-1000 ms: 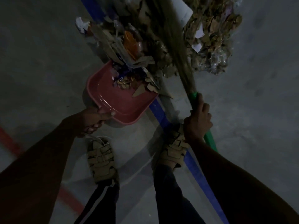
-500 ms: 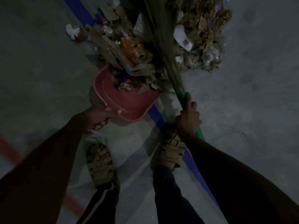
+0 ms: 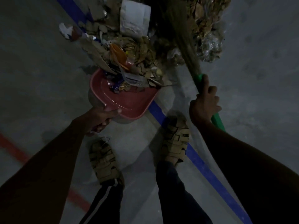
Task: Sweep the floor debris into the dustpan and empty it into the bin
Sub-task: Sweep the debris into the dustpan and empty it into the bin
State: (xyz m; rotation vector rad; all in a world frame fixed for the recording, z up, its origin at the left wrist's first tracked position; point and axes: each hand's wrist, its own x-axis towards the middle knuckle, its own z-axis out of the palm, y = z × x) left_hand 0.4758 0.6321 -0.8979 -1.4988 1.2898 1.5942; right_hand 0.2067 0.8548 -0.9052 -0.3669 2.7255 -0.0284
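My left hand [image 3: 103, 118] grips the near rim of the red dustpan [image 3: 129, 101], thumb lying over the edge and the fingers curled underneath it. The pan sits low on the concrete floor [image 3: 40, 78] with its open mouth pushed against the heap of debris [image 3: 137, 50]; torn brown cardboard scraps, dry leaves, a blue foil wrapper and a bit of clear plastic already lie across its far half, while the near half shows bare red plastic. An orange wrapper [image 3: 118, 54] lies in the heap just beyond the pan's mouth, and a white sheet of paper [image 3: 135, 18] rests further back on top. A crumpled white scrap [image 3: 65, 30] lies apart at the heap's left edge.

My right hand [image 3: 204, 102] is clenched round the green handle of the broom [image 3: 189, 50], thumb stretched up along the shaft just below where the straw bristles begin. The bristles run up and away over the right part of the heap. A blue floor line [image 3: 208, 173] passes under the dustpan and my right sandal [image 3: 175, 139]; my left sandal [image 3: 103, 160] stands beside it, and a red line [image 3: 14, 149] crosses the floor at the left.
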